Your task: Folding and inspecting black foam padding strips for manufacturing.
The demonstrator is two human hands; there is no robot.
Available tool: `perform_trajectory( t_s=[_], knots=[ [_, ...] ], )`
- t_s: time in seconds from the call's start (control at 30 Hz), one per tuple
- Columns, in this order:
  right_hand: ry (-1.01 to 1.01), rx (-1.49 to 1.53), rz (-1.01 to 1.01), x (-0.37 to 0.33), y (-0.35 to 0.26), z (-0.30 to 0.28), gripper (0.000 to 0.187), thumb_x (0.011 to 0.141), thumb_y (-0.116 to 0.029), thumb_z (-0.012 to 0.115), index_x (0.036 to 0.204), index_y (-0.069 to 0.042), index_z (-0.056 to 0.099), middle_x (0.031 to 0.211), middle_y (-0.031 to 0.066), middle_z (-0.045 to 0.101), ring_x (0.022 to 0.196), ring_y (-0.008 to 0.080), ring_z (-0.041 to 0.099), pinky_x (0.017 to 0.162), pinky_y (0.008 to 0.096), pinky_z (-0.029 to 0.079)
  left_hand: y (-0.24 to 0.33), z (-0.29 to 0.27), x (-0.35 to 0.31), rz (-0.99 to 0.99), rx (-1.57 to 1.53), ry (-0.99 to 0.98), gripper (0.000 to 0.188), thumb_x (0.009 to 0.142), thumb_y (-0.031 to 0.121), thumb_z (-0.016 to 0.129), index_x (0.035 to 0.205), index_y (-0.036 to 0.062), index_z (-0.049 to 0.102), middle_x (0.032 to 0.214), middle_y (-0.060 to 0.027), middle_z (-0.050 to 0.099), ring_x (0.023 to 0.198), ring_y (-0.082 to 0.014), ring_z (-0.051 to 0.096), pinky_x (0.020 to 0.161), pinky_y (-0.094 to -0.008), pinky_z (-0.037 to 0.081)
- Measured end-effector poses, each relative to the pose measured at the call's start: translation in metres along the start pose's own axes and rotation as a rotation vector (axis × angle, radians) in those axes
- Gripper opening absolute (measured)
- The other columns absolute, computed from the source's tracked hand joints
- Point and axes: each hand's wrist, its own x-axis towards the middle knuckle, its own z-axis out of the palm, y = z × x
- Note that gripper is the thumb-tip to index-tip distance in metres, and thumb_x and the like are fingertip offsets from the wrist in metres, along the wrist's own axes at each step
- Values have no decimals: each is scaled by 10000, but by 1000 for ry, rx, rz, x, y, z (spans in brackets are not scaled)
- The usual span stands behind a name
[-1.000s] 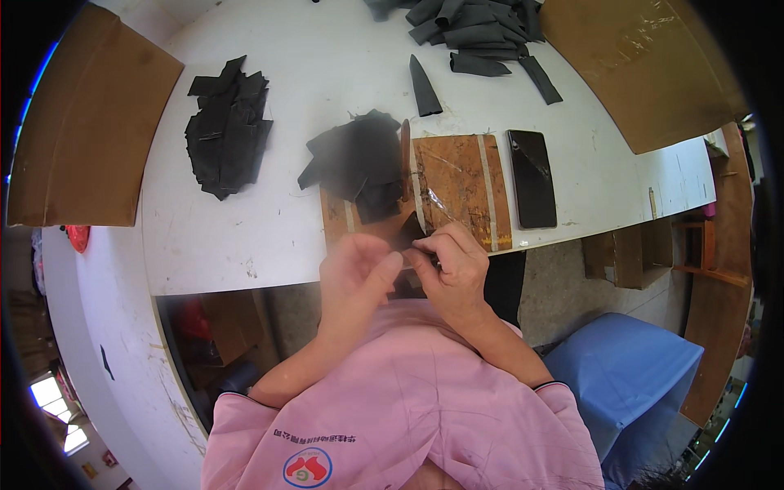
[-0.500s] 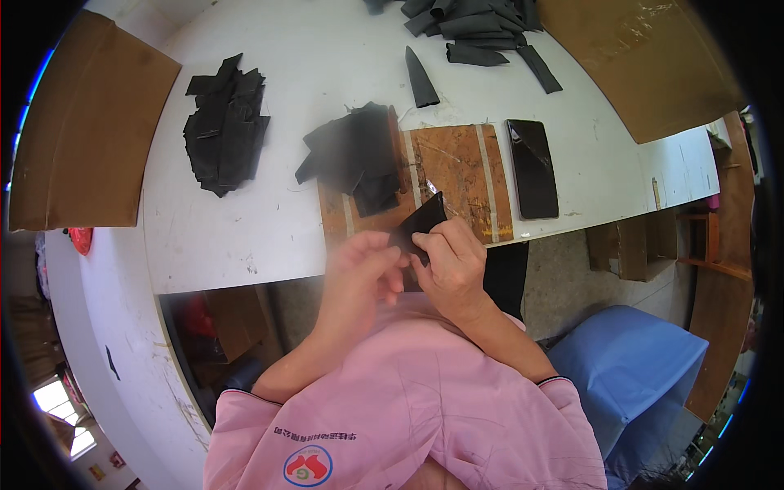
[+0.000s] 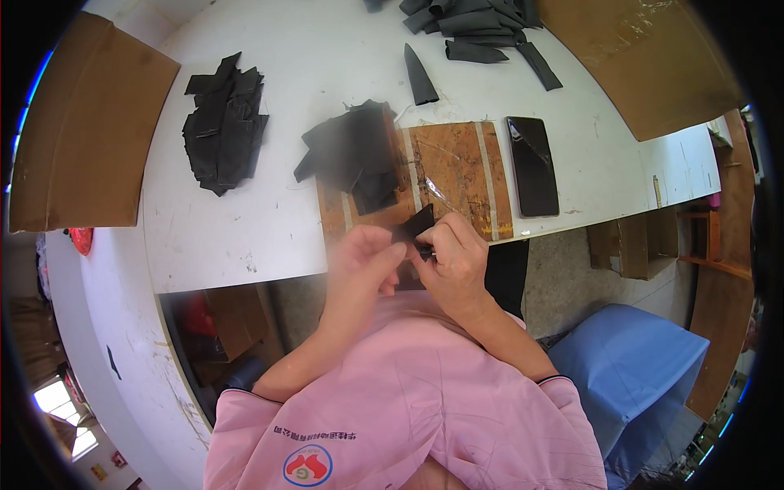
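Just past the table's front edge, both my hands meet on a small piece of black fabric (image 3: 420,222). My right hand (image 3: 454,257) pinches it between thumb and fingers. Facing it, my left hand (image 3: 363,261) has its thumb and fingers closed on the piece's left side; the grip itself is partly hidden. Beyond them lies a brown board (image 3: 457,163) with pale strips across it. A stack of black fabric pieces (image 3: 351,155) covers the board's left part, blurred in the picture.
Another black fabric pile (image 3: 224,131) lies to the left. A phone (image 3: 532,167) rests right of the board. Farther back are a pointed black sleeve (image 3: 420,77) and a heap of similar ones (image 3: 482,24). Cardboard boxes (image 3: 90,122) flank the table; a blue-covered block (image 3: 625,359) stands lower right.
The black piece has turned and folded between my fingers, so less of it shows. My right hand has tilted slightly, while my left has barely moved.
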Motion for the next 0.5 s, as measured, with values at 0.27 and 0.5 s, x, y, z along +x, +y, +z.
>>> perform_trajectory(
  t_s=[0.27, 0.5],
  knots=[
    [-100, 150, 124, -2, -2, -3, 201, 590, -51, 705, 659, -8, 522, 651, 82, 458, 533, 222, 479, 448, 311, 366, -6, -8, 10, 155, 106, 3, 84, 796, 59, 568, 861, 11, 548, 689, 3, 532, 524, -35, 459, 445, -157, 365],
    [-192, 360, 332, 4, -13, -11, 163, 652, -40, 689, 720, 13, 551, 671, 75, 487, 531, 166, 518, 455, 269, 397, -3, -3, 7, 247, 151, 15, 88, 809, 100, 575, 825, 21, 538, 676, 12, 521, 550, -29, 456, 476, -157, 370]
  ],
)
